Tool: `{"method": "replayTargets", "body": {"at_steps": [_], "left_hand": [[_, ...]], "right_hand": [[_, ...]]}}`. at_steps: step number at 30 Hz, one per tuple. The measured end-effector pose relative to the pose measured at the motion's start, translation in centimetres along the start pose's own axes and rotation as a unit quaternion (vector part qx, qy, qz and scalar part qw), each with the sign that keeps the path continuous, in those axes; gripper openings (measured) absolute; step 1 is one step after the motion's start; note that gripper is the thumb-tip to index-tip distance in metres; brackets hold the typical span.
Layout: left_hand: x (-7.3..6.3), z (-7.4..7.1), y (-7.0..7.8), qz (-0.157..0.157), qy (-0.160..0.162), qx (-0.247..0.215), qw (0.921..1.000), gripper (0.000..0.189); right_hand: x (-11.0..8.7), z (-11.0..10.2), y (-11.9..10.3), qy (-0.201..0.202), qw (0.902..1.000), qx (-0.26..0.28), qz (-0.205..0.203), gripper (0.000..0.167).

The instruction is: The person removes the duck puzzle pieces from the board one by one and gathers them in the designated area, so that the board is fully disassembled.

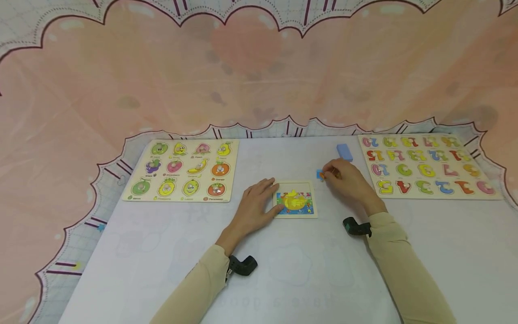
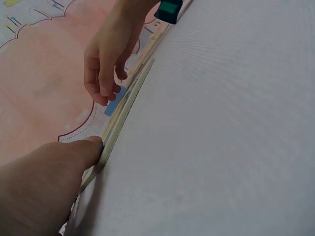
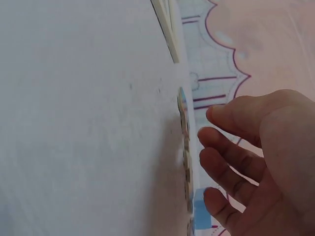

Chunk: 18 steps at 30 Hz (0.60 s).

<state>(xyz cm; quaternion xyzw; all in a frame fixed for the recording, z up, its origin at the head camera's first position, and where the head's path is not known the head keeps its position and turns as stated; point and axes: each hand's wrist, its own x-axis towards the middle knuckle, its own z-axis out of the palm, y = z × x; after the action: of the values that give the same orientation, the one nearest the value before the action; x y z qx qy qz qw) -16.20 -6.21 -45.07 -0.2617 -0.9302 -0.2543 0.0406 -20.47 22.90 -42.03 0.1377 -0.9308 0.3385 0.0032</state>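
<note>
A small wooden jigsaw board [image 1: 297, 216] with a yellow duck picture lies flat on the table. My left hand [image 1: 255, 204] rests at its left side, fingers extended. The thumb touches the board's near left part; in the left wrist view it lies on the pale board edge [image 2: 125, 115]. To the right of the board, my right hand [image 1: 348, 182] hovers over a small blue and orange puzzle piece [image 1: 319, 174]. In the right wrist view its fingers [image 3: 229, 157] are loosely bent and apart from the thumb, holding nothing. Several thin pieces [image 3: 186, 147] lie below them.
A fruit puzzle board [image 1: 184, 171] lies at the left, and a number puzzle board [image 1: 429, 166] at the right. A blue block [image 1: 344, 152] sits behind my right hand. The white table [image 1: 291, 279] ends at a scalloped pink cloth [image 1: 259, 76] at the back.
</note>
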Motion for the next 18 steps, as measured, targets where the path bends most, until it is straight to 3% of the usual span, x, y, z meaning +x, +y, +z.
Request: {"method": "replayTargets", "body": {"at_steps": [18], "left_hand": [[-0.1, -0.2, 0.1, 0.004, 0.007, 0.004, 1.0000, 0.059]], "right_hand": [[0.0, 2.2, -3.1, -0.080, 0.9961, 0.001, -0.039, 0.018]]}}
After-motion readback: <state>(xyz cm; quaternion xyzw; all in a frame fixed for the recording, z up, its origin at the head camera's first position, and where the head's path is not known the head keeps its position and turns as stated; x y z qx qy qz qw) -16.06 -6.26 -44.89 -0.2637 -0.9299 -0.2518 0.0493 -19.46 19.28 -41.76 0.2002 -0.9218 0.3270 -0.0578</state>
